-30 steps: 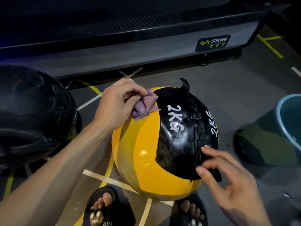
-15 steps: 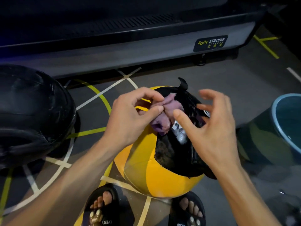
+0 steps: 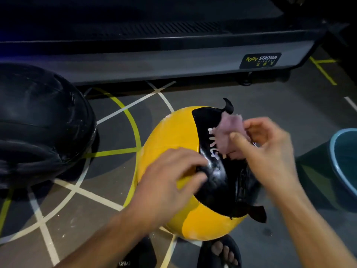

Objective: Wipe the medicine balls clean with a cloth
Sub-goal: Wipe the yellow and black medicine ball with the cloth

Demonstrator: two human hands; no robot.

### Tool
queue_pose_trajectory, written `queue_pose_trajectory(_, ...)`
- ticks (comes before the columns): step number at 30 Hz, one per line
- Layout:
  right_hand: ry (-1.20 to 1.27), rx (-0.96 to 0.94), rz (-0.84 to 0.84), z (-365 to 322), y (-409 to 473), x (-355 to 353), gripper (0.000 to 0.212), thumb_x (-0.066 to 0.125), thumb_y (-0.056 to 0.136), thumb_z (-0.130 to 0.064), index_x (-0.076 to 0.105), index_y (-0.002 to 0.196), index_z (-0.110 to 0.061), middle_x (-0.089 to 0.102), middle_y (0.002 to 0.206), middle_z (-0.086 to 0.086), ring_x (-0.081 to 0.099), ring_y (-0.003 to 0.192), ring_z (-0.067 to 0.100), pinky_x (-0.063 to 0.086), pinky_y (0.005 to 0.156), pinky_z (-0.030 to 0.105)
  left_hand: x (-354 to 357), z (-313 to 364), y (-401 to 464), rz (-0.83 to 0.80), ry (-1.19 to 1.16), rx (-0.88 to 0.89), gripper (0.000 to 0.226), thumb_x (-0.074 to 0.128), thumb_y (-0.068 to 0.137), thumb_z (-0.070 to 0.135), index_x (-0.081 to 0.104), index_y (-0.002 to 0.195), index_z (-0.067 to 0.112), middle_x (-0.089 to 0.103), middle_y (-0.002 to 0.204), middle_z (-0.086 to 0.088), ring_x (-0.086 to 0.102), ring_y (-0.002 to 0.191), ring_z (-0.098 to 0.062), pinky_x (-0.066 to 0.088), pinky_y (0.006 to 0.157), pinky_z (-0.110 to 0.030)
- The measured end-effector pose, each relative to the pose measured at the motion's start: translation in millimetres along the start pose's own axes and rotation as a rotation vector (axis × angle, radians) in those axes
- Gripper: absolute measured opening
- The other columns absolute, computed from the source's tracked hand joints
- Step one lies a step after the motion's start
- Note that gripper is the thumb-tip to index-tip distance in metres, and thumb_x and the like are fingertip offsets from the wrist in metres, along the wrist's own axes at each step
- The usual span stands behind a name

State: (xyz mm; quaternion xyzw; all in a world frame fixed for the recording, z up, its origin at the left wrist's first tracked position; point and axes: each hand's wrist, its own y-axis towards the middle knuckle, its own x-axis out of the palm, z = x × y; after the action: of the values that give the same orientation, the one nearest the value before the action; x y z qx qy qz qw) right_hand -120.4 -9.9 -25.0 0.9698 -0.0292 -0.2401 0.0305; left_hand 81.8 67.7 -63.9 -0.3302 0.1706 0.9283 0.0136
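A yellow and black medicine ball (image 3: 170,136) with white weight lettering sits on the floor in front of my feet. My right hand (image 3: 270,157) pinches a small purple cloth (image 3: 229,132) against the ball's black panel near its top. My left hand (image 3: 172,182) lies on the ball's near left side, fingers spread across the yellow and black seam, holding nothing. A larger black medicine ball (image 3: 40,120) rests on the floor at the left, apart from both hands.
A treadmill base (image 3: 173,60) with a Body Strong label runs across the back. A blue bucket (image 3: 343,157) stands at the right edge. The grey floor has yellow and white painted lines. My sandalled feet (image 3: 220,252) are just below the ball.
The purple cloth has passed from my left hand to my right hand. My left hand dropped onto the ball's near side; the right hand moved up to the black panel.
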Motion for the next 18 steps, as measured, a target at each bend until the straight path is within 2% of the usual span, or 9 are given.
queue_pose_trajectory(1, -0.163, -0.099, 0.044, 2.8, 11.0, -1.6, 0.016, 0.076, 0.086, -0.014, 0.067, 0.098, -0.02, 0.07, 0.09, -0.007, 0.067, 0.083, 0.007, 0.055, 0.073, 0.02, 10.3, 0.2, -5.7, -0.089, 0.162, 0.116, 0.039, 0.064, 0.096, 0.048, 0.069, 0.128, 0.026, 0.065, 0.133, 0.01, 0.056, 0.125, -0.012, 0.039, 0.105, -0.029)
queue_pose_trajectory(2, -0.299, -0.184, 0.046, 5.0, 20.2, -0.3, 0.018, 0.074, 0.085, -0.014, 0.065, 0.098, -0.021, 0.068, 0.094, -0.008, 0.065, 0.085, 0.008, 0.053, 0.076, 0.022, 21.2, -0.7, -10.8, -0.197, 0.305, 0.208, 0.055, 0.059, 0.093, 0.061, 0.064, 0.136, 0.027, 0.059, 0.143, 0.008, 0.05, 0.133, -0.016, 0.033, 0.109, -0.032)
queue_pose_trajectory(4, -0.455, -0.338, -0.068, 10.8, 28.1, 11.9, 0.02, 0.072, 0.085, -0.012, 0.062, 0.1, -0.02, 0.067, 0.098, -0.006, 0.063, 0.089, 0.013, 0.053, 0.079, 0.035, 34.4, -3.9, -16.7, -0.368, 0.475, 0.27, 0.073, 0.055, 0.088, 0.073, 0.053, 0.146, 0.029, 0.046, 0.157, 0.004, 0.041, 0.143, -0.023, 0.024, 0.114, -0.037)
queue_pose_trajectory(6, -0.47, -0.481, -0.223, 15.5, 17.8, 24.9, 0.022, 0.068, 0.087, -0.005, 0.063, 0.104, -0.019, 0.068, 0.103, -0.012, 0.064, 0.095, 0.01, 0.054, 0.081, 0.038, 37.7, -8.5, -18.5, -0.378, 0.492, 0.298, 0.074, 0.059, 0.087, 0.073, 0.052, 0.146, 0.03, 0.047, 0.156, 0.003, 0.04, 0.145, -0.025, 0.026, 0.115, -0.039)
queue_pose_trajectory(8, -0.42, -0.62, -0.366, 21.2, 0.3, 30.7, 0.022, 0.062, 0.092, -0.002, 0.067, 0.109, -0.015, 0.069, 0.113, -0.012, 0.065, 0.109, 0.007, 0.054, 0.091, 0.033, 37.8, -13.4, -21.3, -0.324, 0.455, 0.322, 0.066, 0.066, 0.085, 0.07, 0.057, 0.137, 0.031, 0.055, 0.145, 0.003, 0.045, 0.138, -0.025, 0.03, 0.112, -0.039)
queue_pose_trajectory(11, -0.484, -0.867, -0.6, 19.0, -8.0, 31.9, 0.029, 0.054, 0.101, -0.017, 0.07, 0.124, -0.013, 0.062, 0.141, 0.002, 0.053, 0.136, 0.012, 0.046, 0.111, 0.033, 39.4, -16.9, -26.8, -0.295, 0.439, 0.326, 0.057, 0.071, 0.084, 0.067, 0.063, 0.129, 0.032, 0.06, 0.133, 0.007, 0.052, 0.127, -0.025, 0.031, 0.11, -0.037)
queue_pose_trajectory(13, -0.491, -0.925, -0.716, 15.9, 9.0, 28.6, 0.034, 0.047, 0.105, -0.026, 0.07, 0.124, -0.01, 0.064, 0.138, 0.004, 0.05, 0.137, 0.01, 0.043, 0.113, 0.03, 40.5, -18.5, -29.1, -0.311, 0.463, 0.312, 0.067, 0.073, 0.083, 0.065, 0.056, 0.139, 0.032, 0.056, 0.144, 0.007, 0.048, 0.134, -0.024, 0.03, 0.112, -0.039)
queue_pose_trajectory(15, -0.536, -0.818, -0.627, 13.4, 38.4, 27.7, 0.032, 0.042, 0.105, -0.021, 0.07, 0.12, -0.016, 0.067, 0.132, -0.005, 0.054, 0.133, 0.007, 0.045, 0.11, 0.027, 38.4, -22.5, -29.4, -0.339, 0.48, 0.305, 0.075, 0.074, 0.084, 0.064, 0.05, 0.147, 0.032, 0.047, 0.157, 0.007, 0.042, 0.144, -0.023, 0.027, 0.115, -0.041)
queue_pose_trajectory(18, -0.647, -0.539, -0.261, 12.9, 79.2, 31.4, 0.039, 0.053, 0.094, -0.004, 0.073, 0.115, -0.031, 0.072, 0.119, -0.019, 0.066, 0.118, 0.009, 0.053, 0.099, 0.03, 33.8, -26.5, -29.3, -0.382, 0.472, 0.306, 0.077, 0.075, 0.083, 0.063, 0.047, 0.149, 0.035, 0.041, 0.161, 0.009, 0.037, 0.149, -0.021, 0.021, 0.12, -0.04)
